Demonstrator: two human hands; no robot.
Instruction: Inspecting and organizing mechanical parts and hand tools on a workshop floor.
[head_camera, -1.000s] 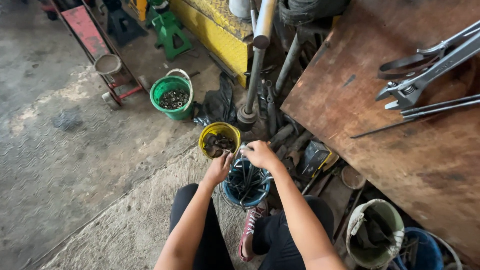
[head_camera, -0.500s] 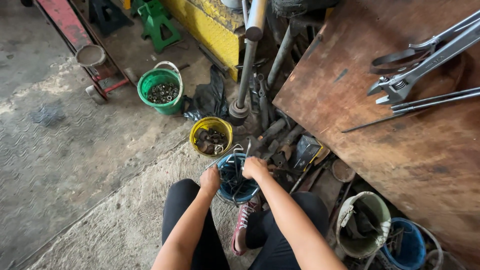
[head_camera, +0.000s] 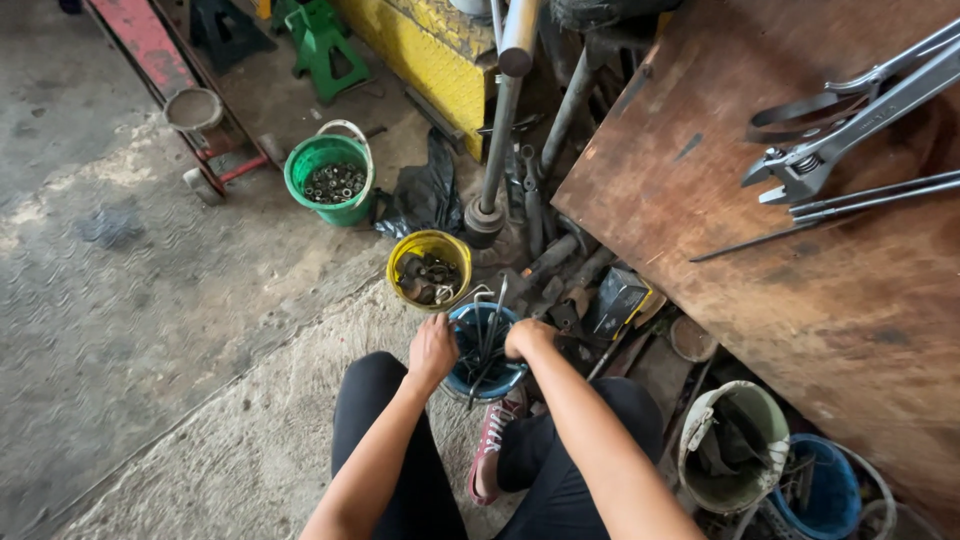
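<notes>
I crouch over a blue bucket (head_camera: 483, 378) full of long metal tools, standing on the floor between my knees. My left hand (head_camera: 432, 350) rests on the bucket's left rim, fingers curled over it. My right hand (head_camera: 523, 338) is bent over the right rim, fingers reaching down among the tools; whether it grips one is hidden. Just beyond stands a yellow bucket (head_camera: 429, 268) with dark metal parts.
A green bucket (head_camera: 331, 178) of nuts stands farther left. A rusty brown tabletop (head_camera: 800, 260) with large wrenches (head_camera: 850, 130) fills the right. A grey-white bucket (head_camera: 730, 445) and another blue bucket (head_camera: 820, 490) sit at lower right. Pipes and scrap lie behind.
My view and body have shifted closer over the blue bucket. Both hands have dropped from above the tools onto the bucket's rim.
</notes>
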